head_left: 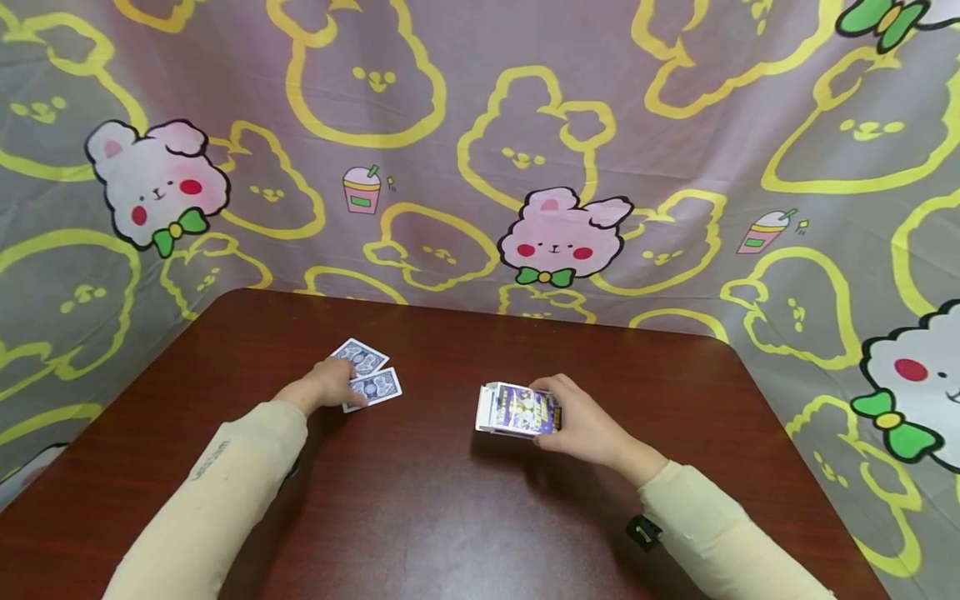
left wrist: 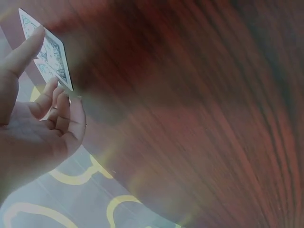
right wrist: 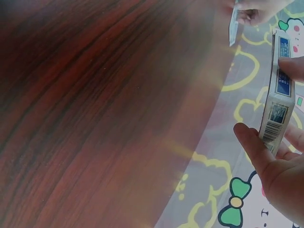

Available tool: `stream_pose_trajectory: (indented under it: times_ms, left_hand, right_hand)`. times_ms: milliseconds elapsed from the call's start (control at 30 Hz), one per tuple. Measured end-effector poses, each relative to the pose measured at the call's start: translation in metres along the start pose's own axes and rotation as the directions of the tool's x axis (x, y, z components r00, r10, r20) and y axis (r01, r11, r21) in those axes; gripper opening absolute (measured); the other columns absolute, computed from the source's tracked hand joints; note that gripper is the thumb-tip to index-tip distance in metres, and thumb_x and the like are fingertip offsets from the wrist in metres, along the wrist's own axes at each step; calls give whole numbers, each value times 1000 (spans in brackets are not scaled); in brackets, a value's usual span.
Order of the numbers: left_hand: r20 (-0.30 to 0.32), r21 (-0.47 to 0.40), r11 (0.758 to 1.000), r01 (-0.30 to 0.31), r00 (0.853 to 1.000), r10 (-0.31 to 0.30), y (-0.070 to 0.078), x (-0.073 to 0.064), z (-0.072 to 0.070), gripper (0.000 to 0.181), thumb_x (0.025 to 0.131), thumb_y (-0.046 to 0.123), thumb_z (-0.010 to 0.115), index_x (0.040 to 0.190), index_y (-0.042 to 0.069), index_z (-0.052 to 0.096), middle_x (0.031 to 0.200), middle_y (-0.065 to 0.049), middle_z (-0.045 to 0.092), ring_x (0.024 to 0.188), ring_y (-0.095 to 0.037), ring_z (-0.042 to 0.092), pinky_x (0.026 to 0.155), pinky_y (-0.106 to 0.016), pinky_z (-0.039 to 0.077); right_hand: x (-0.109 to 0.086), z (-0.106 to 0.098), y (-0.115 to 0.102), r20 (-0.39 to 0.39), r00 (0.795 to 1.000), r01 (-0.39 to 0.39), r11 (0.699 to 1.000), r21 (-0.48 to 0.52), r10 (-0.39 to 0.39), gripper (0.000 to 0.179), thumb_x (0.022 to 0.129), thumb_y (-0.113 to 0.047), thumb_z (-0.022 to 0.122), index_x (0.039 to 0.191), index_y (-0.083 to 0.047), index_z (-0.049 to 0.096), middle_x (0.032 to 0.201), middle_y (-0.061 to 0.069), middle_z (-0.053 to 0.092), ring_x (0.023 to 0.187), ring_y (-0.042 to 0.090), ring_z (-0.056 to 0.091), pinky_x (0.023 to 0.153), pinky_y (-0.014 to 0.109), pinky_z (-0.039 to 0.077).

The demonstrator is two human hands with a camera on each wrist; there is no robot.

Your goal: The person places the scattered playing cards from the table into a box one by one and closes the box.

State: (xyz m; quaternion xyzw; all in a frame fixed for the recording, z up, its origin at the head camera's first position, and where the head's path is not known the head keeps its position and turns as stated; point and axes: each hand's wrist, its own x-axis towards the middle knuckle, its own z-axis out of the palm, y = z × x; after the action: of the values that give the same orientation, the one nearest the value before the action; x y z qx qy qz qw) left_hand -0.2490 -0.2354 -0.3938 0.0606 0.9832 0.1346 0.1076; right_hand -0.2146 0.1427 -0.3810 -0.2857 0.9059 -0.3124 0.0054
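Observation:
On the left of the table, in the head view, two blue-backed playing cards [head_left: 377, 387] overlap at an angle. My left hand [head_left: 332, 385] pinches them at their left side, with the thumb [left wrist: 31, 46] across the patterned back of the upper card [left wrist: 53, 54] in the left wrist view. Further right, my right hand [head_left: 576, 419] grips the right end of a purple and yellow card box [head_left: 519, 409]. The box's white end flap [head_left: 486, 408] points left and stands out. Seen from the right wrist, a barcode marks the side of the box [right wrist: 278, 102].
Both arms reach over a dark reddish-brown wooden table [head_left: 450, 500]. A grey-pink curtain [head_left: 465, 50] with cartoon bears and rabbits hangs behind the table and along both sides. A black band [head_left: 643, 532] is on the right forearm.

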Motion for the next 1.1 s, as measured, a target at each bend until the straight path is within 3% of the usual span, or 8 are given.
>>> stream_pose_trajectory:
  times_ms: [133,300,367,500,633,833,900,1100]
  left_hand:
    - [28,8,1000,11,1000,-12,-2,1,0,35,73,30,75,78,-2,61,70,-8,54,72,-23,49,71,-37,42]
    - [26,-85,996,14,1000,-12,-3,-2,2,48,73,24,76,93,-14,53,82,-18,55,76,-27,49,77,-42,44]
    - [5,-116,993,-18,1000,19,-2,-1,3,52,74,20,75,99,-17,49,87,-22,56,78,-27,51,79,-43,45]
    - [-67,-180,977,-116,992,105,3,2,4,35,76,10,70,97,-11,51,83,-18,57,76,-24,52,73,-37,46]
    - [-94,-379,912,-157,987,131,11,5,1,23,83,5,62,100,-10,58,83,-16,61,72,-17,55,64,-28,48]
    - [-63,-658,747,-94,996,70,30,5,-11,32,89,9,59,116,-7,57,96,-17,67,75,-10,60,75,-36,53]
    - [-50,-699,711,-77,997,59,36,4,-14,34,90,12,59,119,-6,56,100,-16,67,77,-9,61,81,-40,53]
    - [-26,-753,654,-68,997,73,51,1,-17,38,89,13,61,121,-5,55,110,-18,66,83,-11,63,88,-44,51]
  right_hand:
    - [0,-1,1,-5,1000,-2,1000,1,2,59,64,-14,76,118,-7,53,106,5,53,89,15,50,73,24,44]
    - [0,0,4,-8,1000,11,1000,-7,-11,59,64,-13,76,118,-6,54,106,5,54,88,15,51,73,25,44]
    - [0,0,4,-10,1000,10,1000,-9,-10,59,63,-13,76,117,-5,54,106,5,54,88,15,51,74,25,44]
    - [0,-1,5,-8,1000,9,1000,-8,-9,59,64,-13,76,117,-5,53,106,5,54,88,15,51,73,24,43]
    - [0,-1,5,-6,1000,5,1000,-5,-5,59,64,-13,76,118,-5,53,107,5,54,88,15,51,73,24,43]
    - [0,0,6,-6,1000,10,1000,-15,-10,58,64,-13,76,118,-6,54,108,6,54,90,15,51,74,26,43]
    - [0,0,6,-5,1000,12,1000,-16,-12,58,64,-13,76,118,-6,54,108,6,54,90,15,51,74,26,44]
    - [-1,-1,5,-1,1000,0,1000,-15,0,59,65,-13,76,118,-6,53,108,6,54,90,15,51,74,26,44]
